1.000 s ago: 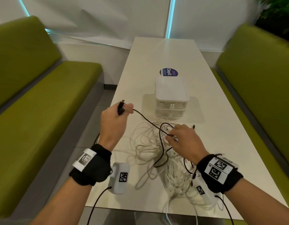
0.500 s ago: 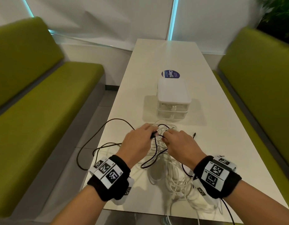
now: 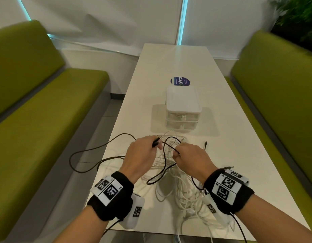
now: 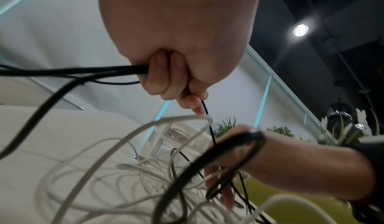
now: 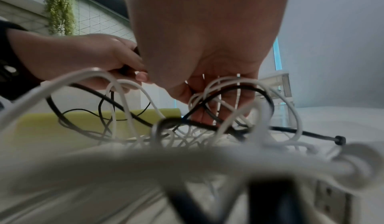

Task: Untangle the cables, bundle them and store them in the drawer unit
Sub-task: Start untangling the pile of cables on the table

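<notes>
A tangle of white cables (image 3: 176, 186) lies on the white table (image 3: 239, 172), with a thin black cable (image 3: 92, 149) looped through it and hanging off the left edge. My left hand (image 3: 143, 153) grips the black cable near its plug (image 3: 155, 143), fingers curled round it (image 4: 164, 79). My right hand (image 3: 190, 156) pinches the same black cable a little to the right, above the white tangle (image 5: 207, 96). The white two-drawer unit (image 3: 182, 109) stands just beyond the hands, both drawers closed. A black plug end (image 3: 205, 143) lies right of my right hand.
Green benches (image 3: 37, 111) run along both sides of the table. A round blue sticker (image 3: 180, 81) lies behind the drawer unit. A white power strip (image 5: 332, 194) sits under the cables near my right wrist. Plants (image 3: 295, 20) stand at the far right.
My left hand dropped from a raised position on the left and came in beside the right hand over the tangle. The black cable now hangs slack off the table's left edge.
</notes>
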### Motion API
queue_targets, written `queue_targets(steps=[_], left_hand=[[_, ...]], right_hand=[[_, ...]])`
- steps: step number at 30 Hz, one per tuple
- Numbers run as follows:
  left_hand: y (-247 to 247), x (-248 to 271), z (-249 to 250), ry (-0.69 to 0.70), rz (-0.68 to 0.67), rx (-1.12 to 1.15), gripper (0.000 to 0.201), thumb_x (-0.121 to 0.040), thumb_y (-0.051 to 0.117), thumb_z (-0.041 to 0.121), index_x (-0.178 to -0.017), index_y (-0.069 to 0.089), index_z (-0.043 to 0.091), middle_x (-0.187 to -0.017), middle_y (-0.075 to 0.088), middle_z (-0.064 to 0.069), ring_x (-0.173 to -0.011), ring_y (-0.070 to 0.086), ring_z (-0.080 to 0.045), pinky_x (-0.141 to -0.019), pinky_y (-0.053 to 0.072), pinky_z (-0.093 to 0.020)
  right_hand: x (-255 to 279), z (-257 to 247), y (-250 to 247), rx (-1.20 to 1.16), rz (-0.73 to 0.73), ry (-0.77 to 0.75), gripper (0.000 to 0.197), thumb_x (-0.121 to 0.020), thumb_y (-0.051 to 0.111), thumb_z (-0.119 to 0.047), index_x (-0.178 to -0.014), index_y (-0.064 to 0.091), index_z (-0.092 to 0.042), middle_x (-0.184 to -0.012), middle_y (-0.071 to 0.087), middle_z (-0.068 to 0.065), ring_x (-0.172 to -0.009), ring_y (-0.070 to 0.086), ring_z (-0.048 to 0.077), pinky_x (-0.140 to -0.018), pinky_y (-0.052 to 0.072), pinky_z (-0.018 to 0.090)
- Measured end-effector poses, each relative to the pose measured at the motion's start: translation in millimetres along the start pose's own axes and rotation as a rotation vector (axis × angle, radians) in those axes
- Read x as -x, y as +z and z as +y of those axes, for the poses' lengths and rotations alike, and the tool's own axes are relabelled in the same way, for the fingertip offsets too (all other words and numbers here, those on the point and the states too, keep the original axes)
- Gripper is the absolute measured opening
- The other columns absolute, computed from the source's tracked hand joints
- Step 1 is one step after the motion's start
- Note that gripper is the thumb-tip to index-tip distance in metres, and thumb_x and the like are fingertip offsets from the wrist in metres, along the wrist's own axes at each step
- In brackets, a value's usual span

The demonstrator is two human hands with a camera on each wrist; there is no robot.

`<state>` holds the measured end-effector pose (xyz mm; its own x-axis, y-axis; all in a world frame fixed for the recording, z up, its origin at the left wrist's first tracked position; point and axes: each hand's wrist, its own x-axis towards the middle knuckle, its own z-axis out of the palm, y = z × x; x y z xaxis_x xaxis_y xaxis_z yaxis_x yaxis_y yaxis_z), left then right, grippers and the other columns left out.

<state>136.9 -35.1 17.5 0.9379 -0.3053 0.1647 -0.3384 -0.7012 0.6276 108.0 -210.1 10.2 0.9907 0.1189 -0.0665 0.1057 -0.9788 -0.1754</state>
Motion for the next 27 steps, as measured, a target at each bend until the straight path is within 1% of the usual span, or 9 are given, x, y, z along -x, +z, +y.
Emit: queue_targets(steps=[3,5,9,12,14,17,20,23,27], left_hand=[[-7.9,0.3,-8.9,-0.083,0.088,0.148,0.029,-0.1,0.049,0.025,-0.075,0.063,0.027,-0.061,0.055,0.013,-0.059,0.051,-0.007,-0.058,0.036,-0.027],[-8.6,0.6,-15.0,-0.102,0.085,0.173,0.029,-0.1,0.048,0.024,-0.076,0.062,0.031,-0.071,0.062,0.01,-0.068,0.058,-0.009,-0.063,0.041,-0.03],[-8.2,-0.4,-13.8,0.077,0.16,-0.037,0.028,-0.101,0.046,0.018,-0.126,0.059,0.024,-0.124,0.059,0.01,-0.104,0.062,-0.017,-0.085,0.051,-0.042],[-1.2,0.6,-1.9,0.224,0.005,-0.139,0.053,-0.096,0.044,0.008,-0.144,0.039,0.029,-0.143,0.043,0.016,-0.109,0.061,-0.017,-0.087,0.051,-0.042],[9.2,3.7,5.5,0.228,-0.133,-0.302,0.056,-0.096,0.04,0.009,-0.146,0.032,0.032,-0.139,0.046,0.012,-0.104,0.062,-0.024,-0.08,0.048,-0.04],[16.4,3.7,10.6,0.121,-0.193,-0.467,0.033,-0.097,0.037,0.014,-0.126,0.048,0.025,-0.115,0.061,0.0,-0.095,0.06,-0.03,-0.074,0.044,-0.04],[9.4,-0.1,12.1,0.076,-0.161,-0.38,0.021,-0.097,0.039,0.017,-0.107,0.057,0.021,-0.099,0.068,-0.003,-0.088,0.061,-0.029,-0.072,0.046,-0.04],[-3.2,-3.4,8.6,0.009,-0.071,-0.127,0.02,-0.094,0.043,0.013,-0.089,0.06,0.024,-0.085,0.069,0.006,-0.076,0.062,-0.02,-0.067,0.047,-0.035],[-15.0,-4.1,-8.2,-0.104,0.039,0.028,0.028,-0.1,0.044,0.016,-0.082,0.064,0.022,-0.08,0.065,0.012,-0.053,0.047,-0.003,-0.05,0.031,-0.023]], right_hand=[[1.4,4.2,0.9,0.0,0.012,0.008,0.034,-0.101,0.033,-0.031,-0.091,0.059,-0.013,-0.1,0.061,0.003,-0.09,0.059,0.028,-0.068,0.038,0.034],[0.8,5.8,1.8,0.022,0.001,0.011,0.03,-0.101,0.033,-0.028,-0.091,0.057,-0.012,-0.099,0.06,0.004,-0.089,0.06,0.029,-0.067,0.039,0.034],[-1.9,2.4,3.9,0.089,-0.016,-0.029,0.025,-0.103,0.032,-0.025,-0.101,0.053,-0.013,-0.103,0.06,0.005,-0.091,0.06,0.031,-0.066,0.033,0.034],[-2.3,-0.5,1.9,0.088,0.022,-0.067,0.032,-0.105,0.029,-0.034,-0.107,0.054,-0.014,-0.104,0.061,0.004,-0.09,0.06,0.031,-0.065,0.032,0.034],[-2.6,-4.0,-2.0,0.087,0.032,-0.07,0.031,-0.104,0.029,-0.033,-0.107,0.054,-0.015,-0.105,0.062,0.004,-0.09,0.06,0.032,-0.064,0.033,0.035],[-3.2,-7.1,-6.0,0.091,0.019,-0.059,0.027,-0.103,0.032,-0.031,-0.101,0.053,-0.015,-0.104,0.062,0.004,-0.088,0.06,0.032,-0.063,0.032,0.035],[-4.5,-4.4,-3.5,0.078,0.014,-0.048,0.028,-0.102,0.032,-0.033,-0.098,0.054,-0.016,-0.101,0.062,0.004,-0.089,0.061,0.032,-0.063,0.035,0.034],[-5.6,4.7,0.6,-0.006,-0.009,0.012,0.026,-0.101,0.034,-0.035,-0.082,0.044,-0.02,-0.092,0.062,0.004,-0.088,0.06,0.031,-0.064,0.038,0.035],[-4.7,11.7,4.7,-0.074,0.006,0.022,0.032,-0.1,0.041,-0.036,-0.073,0.045,-0.019,-0.079,0.055,-0.001,-0.079,0.058,0.026,-0.063,0.042,0.035]])
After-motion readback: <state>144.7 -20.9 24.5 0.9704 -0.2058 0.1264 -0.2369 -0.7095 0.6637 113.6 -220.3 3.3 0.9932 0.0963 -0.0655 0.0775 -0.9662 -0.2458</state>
